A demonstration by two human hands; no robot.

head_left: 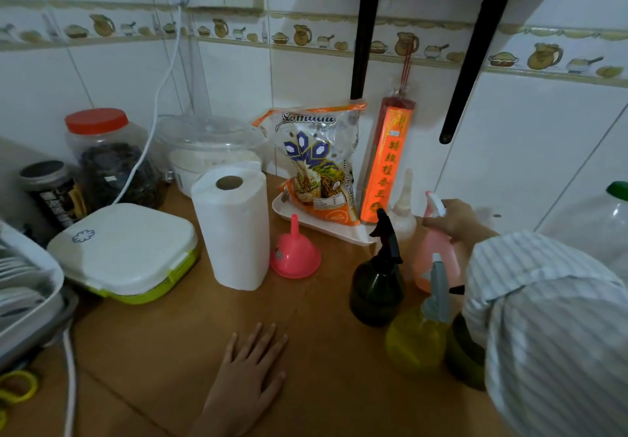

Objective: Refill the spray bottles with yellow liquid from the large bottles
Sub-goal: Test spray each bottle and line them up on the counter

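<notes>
Your left hand [246,373] lies flat and open on the worktop [163,362], likely as a brace, with the pink funnel [295,253] beyond it, while your right hand [453,220] grips the pink spray bottle [436,256], hemmed by the dark green spray bottle [377,283] and yellow spray bottle [418,338].

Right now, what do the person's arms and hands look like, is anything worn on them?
The right arm wears a long sleeve in pale fabric with thin blue-grey stripes and a buttonless-looking cuff that ends at the wrist. The right hand is bare. The left hand is bare too, with no ring, watch or glove showing; its wrist runs out of the picture, so no sleeve can be seen there.
</notes>
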